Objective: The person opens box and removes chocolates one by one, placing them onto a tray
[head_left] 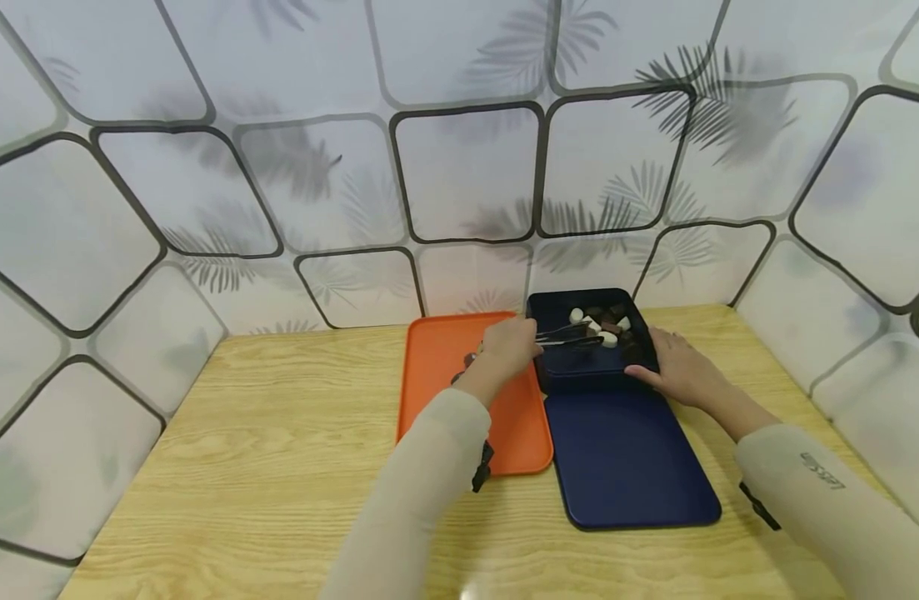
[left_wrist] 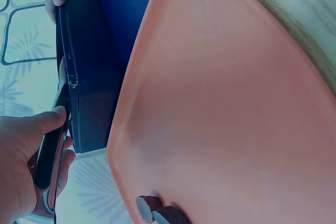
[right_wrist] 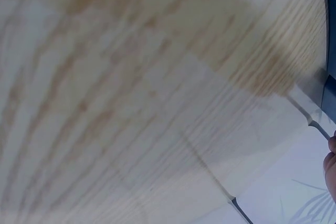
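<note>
My left hand grips black-handled tongs above the right edge of an orange tray. The tongs' tips reach into a dark blue box among white and brown pieces; whether they pinch one, I cannot tell. At the box's right wall rests my right hand, thumb over the near right corner and fingers along the outer side. Dark brown pieces with pale ends lie on the orange tray, partly hidden by my left arm in the head view.
Directly in front of the box lies a flat dark blue panel with rounded corners, beside the orange tray. Everything stands on a wood-grain table. A patterned cloth wall rises behind the box and along both sides.
</note>
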A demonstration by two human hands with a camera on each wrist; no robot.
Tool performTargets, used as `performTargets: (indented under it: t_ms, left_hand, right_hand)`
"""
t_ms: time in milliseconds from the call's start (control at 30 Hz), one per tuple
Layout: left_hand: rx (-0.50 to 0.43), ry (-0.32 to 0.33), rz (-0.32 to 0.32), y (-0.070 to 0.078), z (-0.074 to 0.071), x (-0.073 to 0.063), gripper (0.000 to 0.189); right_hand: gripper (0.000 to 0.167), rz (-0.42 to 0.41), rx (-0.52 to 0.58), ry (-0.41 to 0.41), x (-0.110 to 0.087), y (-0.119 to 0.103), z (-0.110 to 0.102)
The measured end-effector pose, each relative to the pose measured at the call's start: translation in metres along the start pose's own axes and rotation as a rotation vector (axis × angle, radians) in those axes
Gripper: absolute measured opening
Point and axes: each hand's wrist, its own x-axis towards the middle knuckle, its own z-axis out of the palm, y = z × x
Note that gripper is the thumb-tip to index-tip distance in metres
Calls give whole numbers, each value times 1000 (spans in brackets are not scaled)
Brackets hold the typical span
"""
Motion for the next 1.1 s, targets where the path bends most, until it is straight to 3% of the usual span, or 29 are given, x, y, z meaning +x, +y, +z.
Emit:
performTargets:
  t_ms: [167, 500, 700, 867, 967, 1100]
  left_hand:
    - [-105, 23, -11, -7, 4, -3, 25]
    - [-330, 61, -113, -17, 18, -8, 37]
    - [-561, 58, -141, -27, 26, -8, 35]
    - [-768, 72, -99, -35, 26, -9, 26]
    - [-755, 72, -99, -38, 24, -9, 25]
    - [-617, 68, -122, -38, 18, -7, 27]
  right_hand:
    - [92, -10, -2, 10, 2, 3, 2]
    - [91, -11, -6, 20, 3, 6, 5]
    - [91, -8, -2, 22, 3, 7, 6]
    - [91, -10, 8, 29, 3, 8, 7]
    - [91, -12, 10, 31, 4, 8, 7]
    - [92, -5, 7, 22, 4, 8, 7]
